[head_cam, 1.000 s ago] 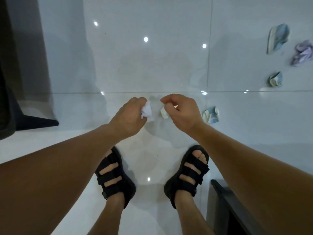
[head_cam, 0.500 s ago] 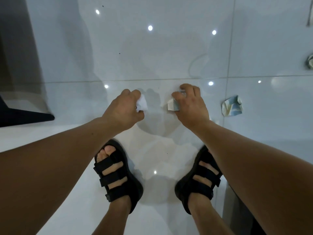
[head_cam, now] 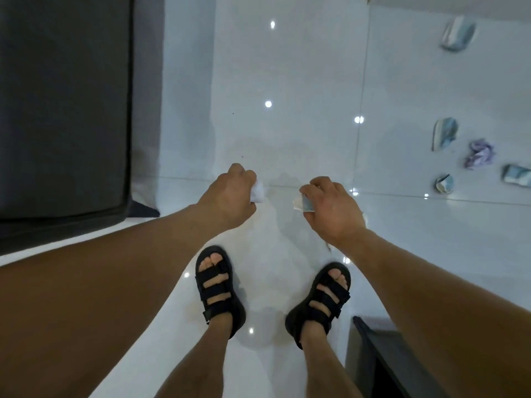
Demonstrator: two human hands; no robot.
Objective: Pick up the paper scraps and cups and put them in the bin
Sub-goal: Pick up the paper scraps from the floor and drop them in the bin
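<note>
My left hand (head_cam: 228,196) grips a white paper scrap (head_cam: 257,192) above the glossy white floor. To its right, my right hand (head_cam: 333,209) holds a crushed white and blue cup (head_cam: 303,203) by its fingers. More litter lies on the floor at the right: a flattened blue cup (head_cam: 457,34) far off, another crushed cup (head_cam: 444,133), a purple paper ball (head_cam: 480,153), a small crushed cup (head_cam: 444,184) and a blue cup (head_cam: 517,175) at the frame edge. No bin is plainly visible.
A large dark grey piece of furniture (head_cam: 63,110) fills the left side. A dark object's edge (head_cam: 382,354) stands at the lower right beside my right foot. My feet in black sandals (head_cam: 218,285) stand on the tiles.
The view swung and rose: the dark furniture now fills the left and more litter shows at the right. Both hands kept their hold and lifted a little apart.
</note>
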